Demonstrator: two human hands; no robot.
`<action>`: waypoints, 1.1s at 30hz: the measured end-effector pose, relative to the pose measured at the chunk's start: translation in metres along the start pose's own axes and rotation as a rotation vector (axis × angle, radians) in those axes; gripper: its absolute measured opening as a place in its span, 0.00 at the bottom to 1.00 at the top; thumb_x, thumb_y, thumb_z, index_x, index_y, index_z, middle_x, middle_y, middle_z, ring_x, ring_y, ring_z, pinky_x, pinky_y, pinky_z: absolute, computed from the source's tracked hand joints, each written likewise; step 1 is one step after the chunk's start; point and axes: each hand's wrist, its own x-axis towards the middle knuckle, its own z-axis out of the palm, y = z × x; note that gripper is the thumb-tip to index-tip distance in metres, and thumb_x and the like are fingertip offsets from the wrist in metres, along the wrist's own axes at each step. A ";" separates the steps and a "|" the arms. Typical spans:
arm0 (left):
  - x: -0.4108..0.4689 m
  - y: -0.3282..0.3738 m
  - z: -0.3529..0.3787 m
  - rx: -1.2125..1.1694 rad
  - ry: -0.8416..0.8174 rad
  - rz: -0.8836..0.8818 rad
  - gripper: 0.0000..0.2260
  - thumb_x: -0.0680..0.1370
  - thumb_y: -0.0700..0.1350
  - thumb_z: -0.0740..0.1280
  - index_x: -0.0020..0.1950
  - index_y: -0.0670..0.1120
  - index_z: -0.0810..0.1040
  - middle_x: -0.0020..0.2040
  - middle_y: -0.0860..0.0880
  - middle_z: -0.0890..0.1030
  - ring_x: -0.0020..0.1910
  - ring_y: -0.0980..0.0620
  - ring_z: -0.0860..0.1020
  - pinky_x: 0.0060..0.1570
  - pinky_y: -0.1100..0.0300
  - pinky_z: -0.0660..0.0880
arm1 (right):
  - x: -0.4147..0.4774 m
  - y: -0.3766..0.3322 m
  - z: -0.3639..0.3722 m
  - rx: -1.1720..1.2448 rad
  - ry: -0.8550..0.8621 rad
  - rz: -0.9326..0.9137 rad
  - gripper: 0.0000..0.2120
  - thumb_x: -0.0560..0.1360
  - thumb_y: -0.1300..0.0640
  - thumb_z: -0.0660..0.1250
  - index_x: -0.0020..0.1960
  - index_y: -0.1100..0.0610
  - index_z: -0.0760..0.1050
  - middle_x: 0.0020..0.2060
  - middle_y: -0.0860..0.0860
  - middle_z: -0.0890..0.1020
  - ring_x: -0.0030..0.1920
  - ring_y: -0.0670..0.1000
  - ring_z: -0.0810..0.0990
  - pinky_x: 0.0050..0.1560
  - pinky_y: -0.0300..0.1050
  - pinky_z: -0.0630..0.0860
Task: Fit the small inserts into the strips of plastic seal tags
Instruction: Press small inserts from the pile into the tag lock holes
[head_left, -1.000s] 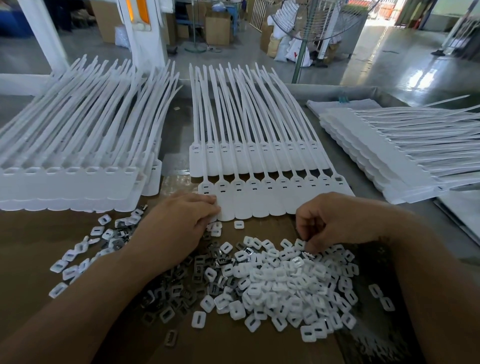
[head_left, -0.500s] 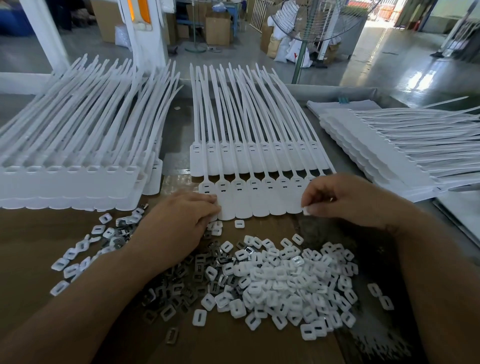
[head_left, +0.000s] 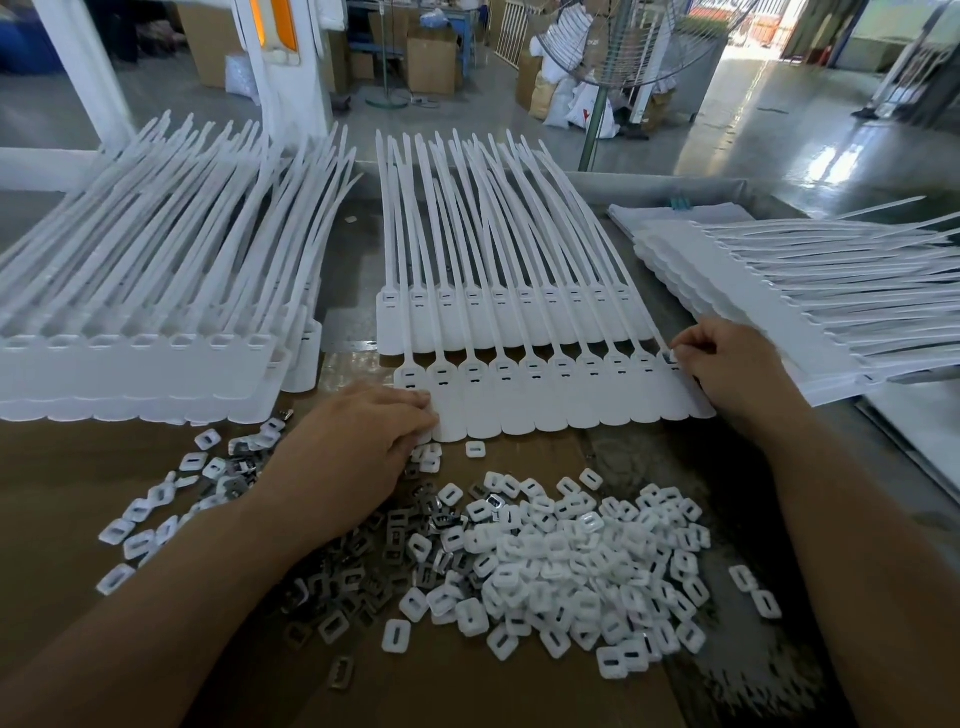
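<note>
Left hand (head_left: 358, 447), grip apart, flat on left end of front tag strip (head_left: 550, 410). Right hand (head_left: 727, 369), grip clamped on small insert (head_left: 670, 356) at rightmost tag head. Loose inserts (head_left: 571, 561) heaped on surface (head_left: 62, 467).

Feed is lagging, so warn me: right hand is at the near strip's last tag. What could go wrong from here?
The right hand pinches a small insert at the end tag; it could seat crooked or drop. The left hand pins only the near strip at its left end, so the right end might shift. Metal pieces lie mixed into the white insert pile, inviting a wrong pick.
</note>
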 end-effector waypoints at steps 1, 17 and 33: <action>-0.001 0.000 0.000 -0.002 0.001 0.001 0.13 0.78 0.46 0.60 0.60 0.52 0.77 0.63 0.55 0.74 0.63 0.55 0.70 0.58 0.70 0.54 | 0.001 0.001 0.000 0.003 -0.001 0.011 0.04 0.77 0.61 0.62 0.47 0.56 0.75 0.43 0.51 0.76 0.44 0.50 0.72 0.45 0.42 0.64; -0.001 0.000 -0.001 -0.016 -0.005 -0.009 0.11 0.77 0.45 0.62 0.59 0.51 0.78 0.62 0.54 0.76 0.62 0.54 0.71 0.60 0.66 0.59 | 0.002 0.002 0.002 -0.026 -0.033 -0.042 0.05 0.75 0.62 0.64 0.43 0.54 0.75 0.43 0.48 0.76 0.48 0.48 0.72 0.50 0.43 0.66; 0.001 -0.001 -0.001 -0.010 -0.011 -0.008 0.12 0.78 0.46 0.62 0.59 0.51 0.78 0.62 0.55 0.75 0.63 0.55 0.70 0.59 0.69 0.57 | 0.005 0.000 0.005 0.021 0.082 -0.020 0.10 0.71 0.64 0.69 0.52 0.58 0.79 0.46 0.52 0.81 0.47 0.47 0.76 0.54 0.40 0.69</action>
